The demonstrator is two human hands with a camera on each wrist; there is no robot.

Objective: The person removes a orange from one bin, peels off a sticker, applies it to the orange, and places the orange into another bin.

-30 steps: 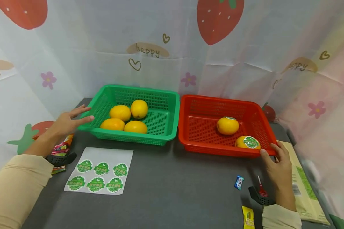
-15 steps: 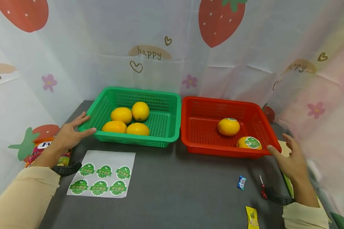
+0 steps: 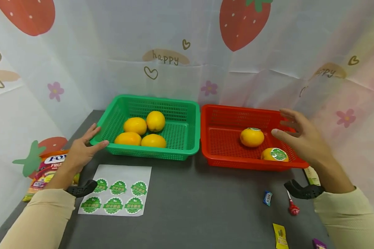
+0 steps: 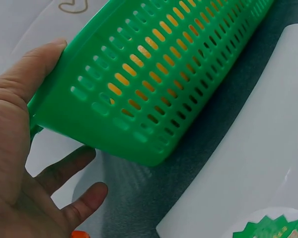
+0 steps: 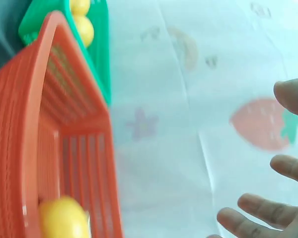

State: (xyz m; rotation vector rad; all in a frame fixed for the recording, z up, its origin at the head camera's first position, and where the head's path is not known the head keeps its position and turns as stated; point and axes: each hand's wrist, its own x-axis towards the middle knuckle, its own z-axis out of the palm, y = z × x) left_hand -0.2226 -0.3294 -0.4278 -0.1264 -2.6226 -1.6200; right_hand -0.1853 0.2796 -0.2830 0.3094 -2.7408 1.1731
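Observation:
My left hand (image 3: 82, 152) touches the front left corner of a green plastic basket (image 3: 152, 151). In the left wrist view its thumb (image 4: 39, 62) lies along the rim while the other fingers spread below the corner. Several yellow-orange oval fruits (image 3: 135, 126) sit in this basket's left half. To its right stands a red basket (image 3: 249, 164) holding two similar fruits (image 3: 251, 137), each bearing a green-and-white sticker (image 3: 278, 154). My right hand (image 3: 308, 138) hovers at the red basket's right end, fingers apart and holding nothing.
A white sheet of round green stickers (image 3: 124, 174) lies before the green basket. A candy bag (image 3: 48, 173) stands at the left. Front right are a blue-wrapped candy (image 3: 267, 198), a lollipop (image 3: 294, 209) and a yellow packet (image 3: 280, 235). A printed curtain (image 3: 180, 81) hangs behind.
My right hand has come off the red basket's front right corner, swung right, then risen over its right end. My left hand has come down onto the green basket's corner.

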